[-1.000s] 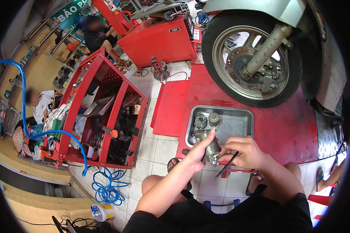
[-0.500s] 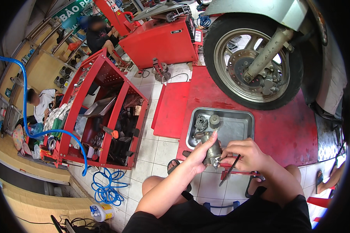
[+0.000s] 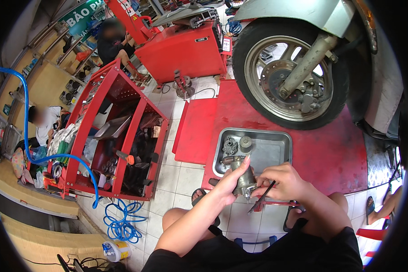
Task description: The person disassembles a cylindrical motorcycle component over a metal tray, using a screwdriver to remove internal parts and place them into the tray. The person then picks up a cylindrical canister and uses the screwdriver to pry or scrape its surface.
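Note:
My left hand (image 3: 227, 185) is wrapped round a grey metal cylinder that looks like a small starter motor (image 3: 244, 174), thumb along its upper side. A narrow tip sticks out of the motor's near end. My right hand (image 3: 281, 181) is closed on a thin dark rod-like tool (image 3: 261, 198), which slants down to the left; its fingertips are at the motor's near end. Just beyond the motor is a shallow metal tray (image 3: 290, 147), holding a short metal cup (image 3: 245, 144) and a grey casting with holes (image 3: 230, 145).
The tray sits on a red platform (image 3: 331, 167) beneath a scooter's front wheel (image 3: 291, 75). To the left stands a red tool cart (image 3: 118, 181), with a coiled blue hose (image 3: 122, 222) on the tiles. A red machine (image 3: 177, 52) and two people are farther back; someone's leg (image 3: 387, 206) shows at right.
The view has shifted slightly. My right fingers and the dark tool have moved a little at the motor's near end; both hands keep their hold.

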{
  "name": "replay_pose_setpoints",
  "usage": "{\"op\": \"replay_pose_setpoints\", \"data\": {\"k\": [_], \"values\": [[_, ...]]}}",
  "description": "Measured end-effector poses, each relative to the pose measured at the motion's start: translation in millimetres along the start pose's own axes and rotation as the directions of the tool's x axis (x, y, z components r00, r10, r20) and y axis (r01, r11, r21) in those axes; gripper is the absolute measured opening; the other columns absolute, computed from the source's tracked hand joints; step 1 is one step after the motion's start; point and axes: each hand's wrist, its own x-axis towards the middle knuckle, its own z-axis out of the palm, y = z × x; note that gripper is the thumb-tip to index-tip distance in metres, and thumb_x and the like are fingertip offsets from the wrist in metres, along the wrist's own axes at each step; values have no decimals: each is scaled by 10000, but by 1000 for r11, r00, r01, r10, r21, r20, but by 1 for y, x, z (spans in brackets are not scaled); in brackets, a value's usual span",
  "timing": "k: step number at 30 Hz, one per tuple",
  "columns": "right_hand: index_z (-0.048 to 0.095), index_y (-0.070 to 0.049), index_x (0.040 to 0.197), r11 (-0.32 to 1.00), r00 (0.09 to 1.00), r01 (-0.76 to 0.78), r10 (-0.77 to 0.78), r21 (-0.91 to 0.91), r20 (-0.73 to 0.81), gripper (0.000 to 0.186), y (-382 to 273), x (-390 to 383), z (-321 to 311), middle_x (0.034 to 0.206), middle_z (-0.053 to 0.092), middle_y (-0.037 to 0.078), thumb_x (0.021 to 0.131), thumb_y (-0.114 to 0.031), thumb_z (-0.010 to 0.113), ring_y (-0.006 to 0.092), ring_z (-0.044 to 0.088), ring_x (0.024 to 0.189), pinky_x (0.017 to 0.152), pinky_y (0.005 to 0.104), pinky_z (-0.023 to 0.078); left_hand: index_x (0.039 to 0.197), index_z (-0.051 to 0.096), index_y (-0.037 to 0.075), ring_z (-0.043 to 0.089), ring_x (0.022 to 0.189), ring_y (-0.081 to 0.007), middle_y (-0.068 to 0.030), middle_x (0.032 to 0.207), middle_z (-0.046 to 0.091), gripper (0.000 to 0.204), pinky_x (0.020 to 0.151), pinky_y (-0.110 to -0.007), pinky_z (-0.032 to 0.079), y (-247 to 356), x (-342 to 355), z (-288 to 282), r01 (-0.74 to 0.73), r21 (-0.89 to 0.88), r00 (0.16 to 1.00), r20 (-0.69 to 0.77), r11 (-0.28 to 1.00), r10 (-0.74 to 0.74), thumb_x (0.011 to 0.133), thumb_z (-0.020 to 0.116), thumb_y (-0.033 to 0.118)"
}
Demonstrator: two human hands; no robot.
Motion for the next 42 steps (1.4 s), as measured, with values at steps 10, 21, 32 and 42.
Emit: {"op": "replay_pose_setpoints", "data": {"k": [10, 21, 32, 42], "values": [[715, -47, 890, 999, 1000, -22, 22, 27, 6, 226, -4, 1, -2, 730, 693, 67, 787, -153, 886, 238, 682, 613, 568, 343, 529, 1061, 635, 76, 721, 747, -228, -68, 897, 683, 578, 540, -421, 594, -2, 3, -4, -3, -23, 1000, 1, 1000, 3, 920, 674, 635], [726, -63, 930, 998, 997, -57, 57, 6, 54, 240, -4, 0, -3, 720, 698, 66, 796, -190, 880, 231, 691, 599, 557, 336, 534, 1060, 643, 115, 709, 784, -159, -42, 907, 692, 557, 632, -327, 588, 4, -1, -6, 39, 4, 997, 72, 999, -39, 883, 734, 635], [722, -71, 939, 999, 1000, -16, 16, 48, 4, 213, 2, -2, 1, 703, 686, 62, 809, -163, 865, 233, 678, 589, 552, 339, 520, 1047, 645, 105, 688, 771, -144, -35, 888, 681, 553, 641, -312, 574, 8, -7, 1, 58, 23, 996, 67, 998, -60, 892, 729, 630], [710, -68, 901, 1000, 1000, -4, 4, 0, 10, 228, 3, -3, -2, 702, 694, 79, 817, -211, 866, 249, 694, 602, 543, 349, 511, 1062, 627, 104, 706, 734, -169, -57, 879, 687, 576, 547, -376, 595, 6, -3, 1, 44, 27, 997, 70, 999, -46, 886, 722, 644]]}}
